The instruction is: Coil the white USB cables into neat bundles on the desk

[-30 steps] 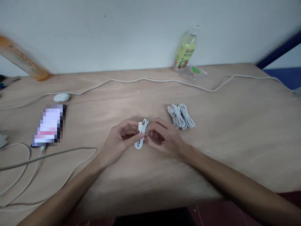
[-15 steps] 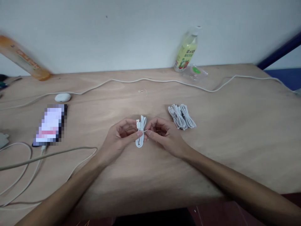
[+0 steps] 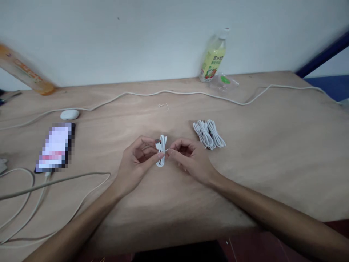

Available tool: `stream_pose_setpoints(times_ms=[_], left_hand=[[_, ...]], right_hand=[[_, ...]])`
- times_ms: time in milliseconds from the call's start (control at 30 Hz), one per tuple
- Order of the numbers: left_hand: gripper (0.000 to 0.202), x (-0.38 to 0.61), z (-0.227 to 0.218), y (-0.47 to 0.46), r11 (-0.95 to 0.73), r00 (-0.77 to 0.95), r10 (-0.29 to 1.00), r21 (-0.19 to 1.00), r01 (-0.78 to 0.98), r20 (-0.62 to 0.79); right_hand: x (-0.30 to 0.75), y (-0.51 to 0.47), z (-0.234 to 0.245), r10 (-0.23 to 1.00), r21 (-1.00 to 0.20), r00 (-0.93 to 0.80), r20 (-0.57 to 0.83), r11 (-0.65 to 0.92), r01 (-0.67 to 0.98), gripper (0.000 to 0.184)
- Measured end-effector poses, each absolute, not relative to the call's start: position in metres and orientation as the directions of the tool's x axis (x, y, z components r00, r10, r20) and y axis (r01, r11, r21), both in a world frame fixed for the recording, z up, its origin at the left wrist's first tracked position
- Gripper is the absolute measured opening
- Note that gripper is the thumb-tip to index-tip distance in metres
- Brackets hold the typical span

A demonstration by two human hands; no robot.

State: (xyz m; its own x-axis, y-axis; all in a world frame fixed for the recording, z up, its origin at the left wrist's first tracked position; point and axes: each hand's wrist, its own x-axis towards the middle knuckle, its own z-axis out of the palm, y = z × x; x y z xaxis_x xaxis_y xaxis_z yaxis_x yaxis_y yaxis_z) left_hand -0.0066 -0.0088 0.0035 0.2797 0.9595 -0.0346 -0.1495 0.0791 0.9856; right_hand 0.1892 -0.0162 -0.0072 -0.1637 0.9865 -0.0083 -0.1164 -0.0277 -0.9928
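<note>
A small coiled white USB cable (image 3: 161,151) is held upright over the middle of the wooden table (image 3: 272,153). My left hand (image 3: 137,162) pinches the coil from the left with thumb and forefinger. My right hand (image 3: 188,160) pinches a thin tie at the coil's right side. Two more coiled white cables (image 3: 208,134) lie side by side on the table just right of my right hand.
A phone (image 3: 56,146) lies at the left, plugged into white cables (image 3: 40,189). A white oval case (image 3: 69,114) sits behind it. A long white cord (image 3: 169,92) crosses the back. A yellow drink bottle (image 3: 213,58) and clear wrapper (image 3: 225,80) stand by the wall.
The coil has turned a little in my fingers and both hands sit slightly lower and closer together. The view has shifted slightly.
</note>
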Motion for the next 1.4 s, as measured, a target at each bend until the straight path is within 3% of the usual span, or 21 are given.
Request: stream_pose_setpoints(times_ms=[200, 533, 800, 1000, 1400], left_hand=[[0.024, -0.004, 0.003, -0.014, -0.059, 0.242, 0.966, 0.988, -0.142, 0.092], [0.016, 0.0, 0.004, -0.019, -0.21, 0.137, 0.968, 0.978, -0.013, 0.21], [0.01, -0.004, 0.0, -0.021, -0.335, 0.166, 0.935, 0.935, 0.116, 0.315], [0.014, -0.008, 0.002, -0.018, -0.333, 0.211, 0.929, 0.937, 0.109, 0.305], [0.012, -0.006, 0.002, -0.019, -0.317, 0.225, 0.929, 0.945, 0.079, 0.293]], right_hand=[[0.191, -0.015, -0.01, 0.967, -0.973, -0.206, -0.149, -0.18, -0.142, 0.028], [0.183, -0.02, -0.006, 0.983, -0.986, -0.163, -0.088, -0.109, -0.125, 0.033], [0.184, -0.02, -0.011, 0.988, -0.99, -0.134, -0.082, -0.096, -0.1, 0.03], [0.184, -0.021, -0.012, 0.983, -0.987, -0.167, -0.072, -0.095, -0.13, 0.033], [0.182, -0.023, -0.014, 0.994, -0.998, -0.104, 0.026, 0.02, -0.057, 0.007]])
